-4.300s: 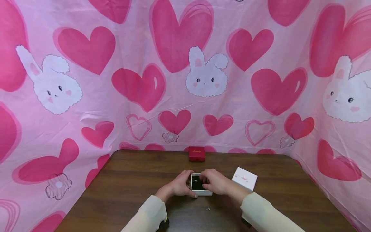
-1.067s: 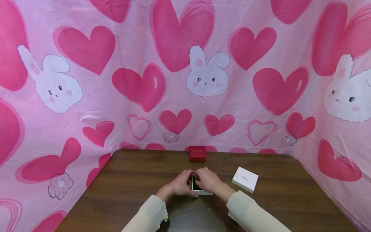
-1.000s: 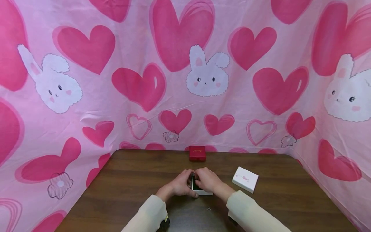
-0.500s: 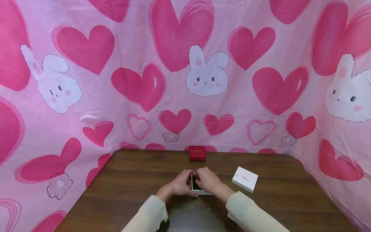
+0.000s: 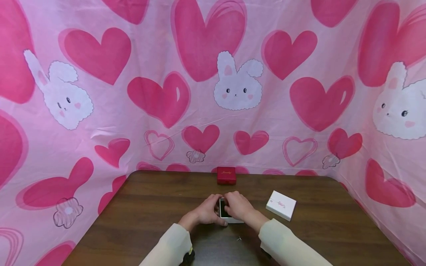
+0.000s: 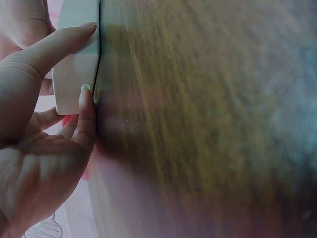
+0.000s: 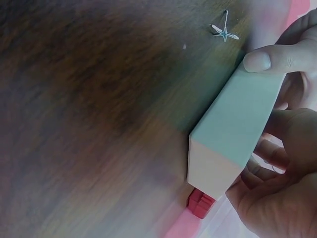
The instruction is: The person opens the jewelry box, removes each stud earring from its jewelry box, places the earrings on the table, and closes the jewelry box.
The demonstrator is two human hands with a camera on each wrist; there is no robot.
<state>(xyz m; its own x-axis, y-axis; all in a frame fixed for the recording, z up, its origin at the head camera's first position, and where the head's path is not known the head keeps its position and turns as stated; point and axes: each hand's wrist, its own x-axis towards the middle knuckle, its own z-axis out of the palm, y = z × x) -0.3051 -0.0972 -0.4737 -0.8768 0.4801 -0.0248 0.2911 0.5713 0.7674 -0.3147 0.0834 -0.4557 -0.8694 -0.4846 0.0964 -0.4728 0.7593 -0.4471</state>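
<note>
A white open jewelry box [image 5: 235,221] with a black insert [image 5: 222,207] stands on the table. My left hand [image 5: 209,211] grips its left side; in the left wrist view its thumb [image 6: 74,39] lies along the near wall and other fingertips meet the adjoining side. My right hand [image 5: 238,206] reaches in over the right part of the box, fingers curled down at the insert. Its fingertips are hidden, and I cannot tell what they hold. In front of the box lies a small silver star-shaped stud earring [image 7: 224,33], its post pointing up in the right wrist view.
The box's white lid [image 5: 281,205], with pink lettering, lies right of my right hand. A red jewelry box [image 5: 226,175] stands at the table's back edge. Pink cloth [image 5: 233,147] printed with hearts and rabbits hangs behind and at both sides of the wooden table [image 5: 159,192].
Since the oldest frame my right hand has shifted left over the box and now covers the small stud seen on the insert. Over the last second both hands stay nearly still.
</note>
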